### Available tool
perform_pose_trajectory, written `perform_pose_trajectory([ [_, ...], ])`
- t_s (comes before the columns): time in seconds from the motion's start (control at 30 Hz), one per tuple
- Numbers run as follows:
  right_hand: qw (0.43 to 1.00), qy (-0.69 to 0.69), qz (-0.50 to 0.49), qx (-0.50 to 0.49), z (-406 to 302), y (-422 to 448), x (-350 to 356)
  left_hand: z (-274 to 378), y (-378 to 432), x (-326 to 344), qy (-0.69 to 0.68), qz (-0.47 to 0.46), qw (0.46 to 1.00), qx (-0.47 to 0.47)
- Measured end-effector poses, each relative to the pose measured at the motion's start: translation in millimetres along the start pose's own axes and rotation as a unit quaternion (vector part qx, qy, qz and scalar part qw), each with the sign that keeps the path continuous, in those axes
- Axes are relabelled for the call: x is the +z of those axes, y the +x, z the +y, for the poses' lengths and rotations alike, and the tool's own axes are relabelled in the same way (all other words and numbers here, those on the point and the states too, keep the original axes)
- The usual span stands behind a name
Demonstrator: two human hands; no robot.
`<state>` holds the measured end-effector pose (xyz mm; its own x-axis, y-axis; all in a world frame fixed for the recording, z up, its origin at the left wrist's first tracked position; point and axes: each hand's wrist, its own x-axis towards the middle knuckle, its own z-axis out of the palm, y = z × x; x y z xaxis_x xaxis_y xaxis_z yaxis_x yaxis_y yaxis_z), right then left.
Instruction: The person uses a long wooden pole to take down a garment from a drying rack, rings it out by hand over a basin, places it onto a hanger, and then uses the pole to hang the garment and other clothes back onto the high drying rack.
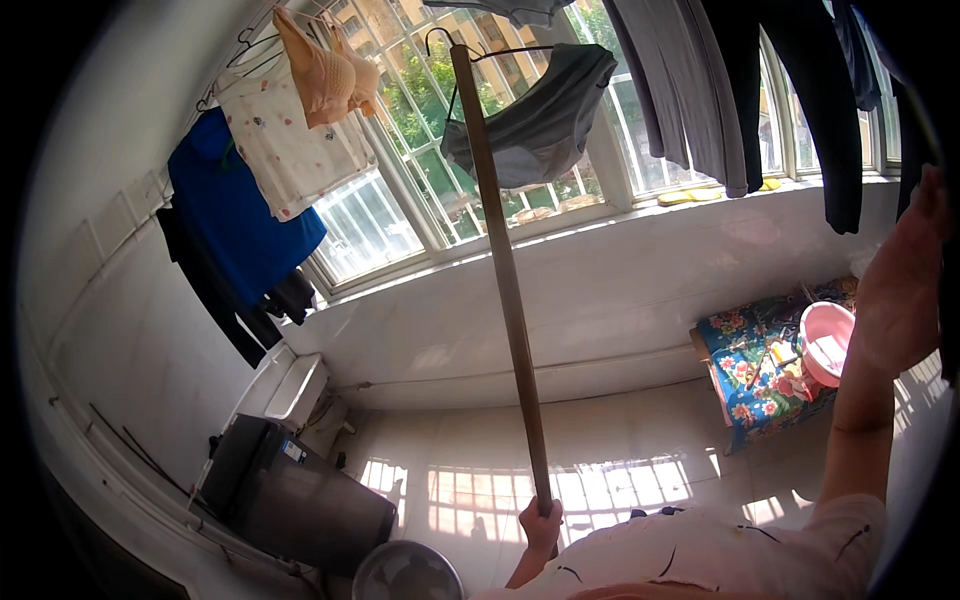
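Note:
My left hand point(540, 519) is wrapped around the lower part of a long wooden pole point(504, 270), which slants up towards the window. The pole's top end meets a dark clothes hanger point(517, 51) that carries grey underpants point(536, 131). Whether the hanger is hooked on the pole or only touches it, I cannot tell. At the right rim my right hand point(931, 199) is raised close to dark hanging cloth; its fingers are blurred and partly cut off, so what it touches does not show.
Grey trousers point(694, 90), black trousers point(810, 97), a blue garment point(244, 210), a printed white top point(292, 135) and a peach bra point(330, 79) hang by the barred window. Below stand a washing machine point(300, 487), metal basin point(409, 574), white sink point(296, 390) and pink basin point(814, 330) on floral cloth point(750, 375).

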<state>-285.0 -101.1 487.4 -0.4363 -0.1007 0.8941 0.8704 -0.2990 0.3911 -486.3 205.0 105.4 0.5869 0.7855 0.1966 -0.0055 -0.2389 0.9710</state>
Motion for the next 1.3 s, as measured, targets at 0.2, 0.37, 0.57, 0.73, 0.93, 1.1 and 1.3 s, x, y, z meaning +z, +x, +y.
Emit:
perform_pose_trajectory([
  [0.2,0.982,0.004,-0.042,0.186,21.7,-37.3,105.4,-1.3,-16.8,-18.9,0.046,0.044,0.998,0.016],
  [0.37,0.955,0.045,-0.087,0.280,28.1,-63.9,172.1,-10.8,-26.8,-33.3,0.111,0.118,0.986,0.049],
  [0.57,0.989,-0.021,-0.013,0.143,62.9,-20.7,239.7,-18.4,-42.9,-50.6,0.123,0.161,0.979,0.037],
  [0.73,0.955,-0.058,-0.213,0.199,51.0,48.0,292.3,-16.4,-64.5,-67.7,0.132,0.179,0.975,0.005],
  [0.93,0.914,0.097,-0.356,0.167,87.8,43.4,362.5,-28.3,-73.8,-78.2,0.145,0.160,0.976,0.025],
  [1.1,0.848,0.223,-0.398,0.269,72.4,17.4,384.3,-26.9,-77.0,-87.0,0.174,0.157,0.972,0.008],
  [1.3,0.910,0.135,-0.304,0.248,43.6,12.6,383.6,-40.7,-65.4,-97.9,0.141,0.116,0.983,0.029],
])
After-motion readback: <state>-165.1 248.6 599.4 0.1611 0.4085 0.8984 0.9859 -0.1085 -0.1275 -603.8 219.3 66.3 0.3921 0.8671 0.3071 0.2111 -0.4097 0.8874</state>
